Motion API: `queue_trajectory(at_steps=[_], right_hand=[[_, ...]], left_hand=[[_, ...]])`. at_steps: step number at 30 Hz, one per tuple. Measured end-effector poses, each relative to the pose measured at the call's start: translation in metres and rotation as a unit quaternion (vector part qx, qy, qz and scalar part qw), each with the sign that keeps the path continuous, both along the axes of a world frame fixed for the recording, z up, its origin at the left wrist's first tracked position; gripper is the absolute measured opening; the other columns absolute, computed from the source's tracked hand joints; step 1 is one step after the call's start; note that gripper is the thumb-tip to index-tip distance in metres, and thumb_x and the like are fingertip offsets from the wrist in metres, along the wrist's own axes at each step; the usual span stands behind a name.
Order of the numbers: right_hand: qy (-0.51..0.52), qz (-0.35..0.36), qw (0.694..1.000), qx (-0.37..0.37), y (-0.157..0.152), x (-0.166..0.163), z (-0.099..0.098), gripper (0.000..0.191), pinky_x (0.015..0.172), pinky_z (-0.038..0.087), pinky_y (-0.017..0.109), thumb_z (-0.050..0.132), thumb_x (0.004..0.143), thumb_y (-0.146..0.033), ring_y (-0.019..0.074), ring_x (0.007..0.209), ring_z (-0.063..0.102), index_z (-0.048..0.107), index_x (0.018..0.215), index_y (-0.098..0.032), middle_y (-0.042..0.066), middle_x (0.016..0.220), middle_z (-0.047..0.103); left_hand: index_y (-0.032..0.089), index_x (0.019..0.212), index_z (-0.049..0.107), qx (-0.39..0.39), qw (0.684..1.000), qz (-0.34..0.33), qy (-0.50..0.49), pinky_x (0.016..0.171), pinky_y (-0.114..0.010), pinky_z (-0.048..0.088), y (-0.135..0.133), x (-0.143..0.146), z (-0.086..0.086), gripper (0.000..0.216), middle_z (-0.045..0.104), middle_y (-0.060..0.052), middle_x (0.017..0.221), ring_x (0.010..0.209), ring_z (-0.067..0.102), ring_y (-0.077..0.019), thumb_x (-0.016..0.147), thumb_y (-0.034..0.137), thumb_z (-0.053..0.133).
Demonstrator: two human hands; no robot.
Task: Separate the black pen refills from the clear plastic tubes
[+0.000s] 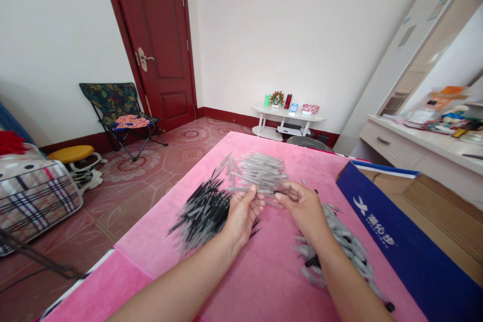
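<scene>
Three piles of pen parts seen on table, pink cloth cover. Blk-and-grey slim pieces heaped at L, mostly lying lengthwise, some crossed. Translucent grey tubes stacked at far mid, roughly parallel, a few strewn loose at their L edge. Short clear caps spread at R, some w/ blk ends; pile partly hidden by R forearm.

L hand: slim grey tube pinched betw. thumb & fingers, held approx. level in front of tube stack. R hand: small dark-ended piece gripped at fingertips, aimed twd L hand; exact type not determined (motion blur). Hands held near each other, fingertips apart.

Writing: blue box placed at R edge, brown cardboard inside visible. White logo + three lg. white Chinese chars. printed on side; last char. read as 步, first two uncertain. Smaller line beneath, not legible. Stickers seen on tall white unit, far R; text too small to be read. No brand resolved on pen parts.

Surroundings: red door & folding chair w/ cloth noted at L; low white stand w/ small items set against back wall; dresser w/ clutter at R.
</scene>
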State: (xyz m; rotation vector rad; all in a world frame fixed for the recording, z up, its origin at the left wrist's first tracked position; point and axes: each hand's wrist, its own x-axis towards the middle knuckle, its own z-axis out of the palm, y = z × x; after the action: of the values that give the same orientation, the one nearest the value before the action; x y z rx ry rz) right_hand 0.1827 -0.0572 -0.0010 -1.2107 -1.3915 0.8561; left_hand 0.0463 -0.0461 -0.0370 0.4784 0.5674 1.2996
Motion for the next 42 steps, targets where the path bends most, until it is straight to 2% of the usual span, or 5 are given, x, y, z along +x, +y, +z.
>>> queue_trajectory(at_steps=[15, 21, 26, 35, 42], right_hand=[[-0.067, -0.012, 0.998, 0.012, 0.0, -0.003, -0.006, 0.01, 0.058, 0.047, 0.026, 0.055, 0.071, -0.026, 0.0151, 0.06, 0.06, 0.056, 0.074, -0.017, 0.001, 0.069, 0.063], [-0.143, -0.016, 0.99, -0.007, -0.004, 0.0, -0.005, 0.035, 0.047, 0.041, 0.024, 0.039, 0.082, -0.042, 0.0131, 0.045, 0.053, 0.051, 0.059, -0.018, -0.002, 0.049, 0.054], [-0.111, 0.019, 0.994, -0.006, -0.002, 0.001, -0.006, 0.02, 0.048, 0.041, 0.023, 0.051, 0.076, -0.039, 0.0126, 0.051, 0.053, 0.051, 0.076, -0.019, -0.003, 0.059, 0.057], [-0.311, -0.039, 0.949, 0.039, -0.004, 0.002, -0.008, 0.03, 0.05, 0.033, 0.02, 0.041, 0.081, -0.041, 0.0118, 0.051, 0.049, 0.049, 0.063, -0.019, -0.002, 0.053, 0.053], [-0.247, -0.016, 0.969, -0.026, -0.001, 0.005, -0.011, 0.048, 0.046, 0.034, 0.021, 0.028, 0.086, -0.047, 0.0111, 0.043, 0.048, 0.048, 0.053, -0.018, -0.001, 0.045, 0.051]], left_hand=[[0.01, 0.074, 0.057, 0.059, 0.997, 0.013, 0.041, 0.051, -0.018, 0.045, -0.003, 0.001, -0.003, 0.026, 0.063, -0.005, 0.063, 0.053, 0.057, -0.0083, 0.067, 0.033, 0.066], [0.01, 0.081, 0.057, 0.086, 0.995, 0.01, 0.05, 0.051, -0.018, 0.044, -0.003, 0.003, -0.002, 0.026, 0.064, -0.005, 0.065, 0.053, 0.057, -0.009, 0.068, 0.031, 0.066], [0.01, 0.082, 0.056, 0.076, 0.996, 0.009, 0.047, 0.051, -0.018, 0.044, -0.003, 0.003, -0.005, 0.025, 0.062, -0.004, 0.064, 0.052, 0.056, -0.0081, 0.07, 0.03, 0.064], [0.011, 0.072, 0.053, 0.049, 0.997, 0.021, 0.047, 0.05, -0.017, 0.043, -0.004, 0.002, -0.006, 0.026, 0.062, -0.003, 0.062, 0.051, 0.055, -0.0075, 0.066, 0.032, 0.067], [0.012, 0.077, 0.054, 0.06, 0.997, 0.021, 0.048, 0.051, -0.019, 0.043, -0.004, 0.003, -0.004, 0.027, 0.063, -0.003, 0.062, 0.051, 0.056, -0.0084, 0.066, 0.032, 0.068]])
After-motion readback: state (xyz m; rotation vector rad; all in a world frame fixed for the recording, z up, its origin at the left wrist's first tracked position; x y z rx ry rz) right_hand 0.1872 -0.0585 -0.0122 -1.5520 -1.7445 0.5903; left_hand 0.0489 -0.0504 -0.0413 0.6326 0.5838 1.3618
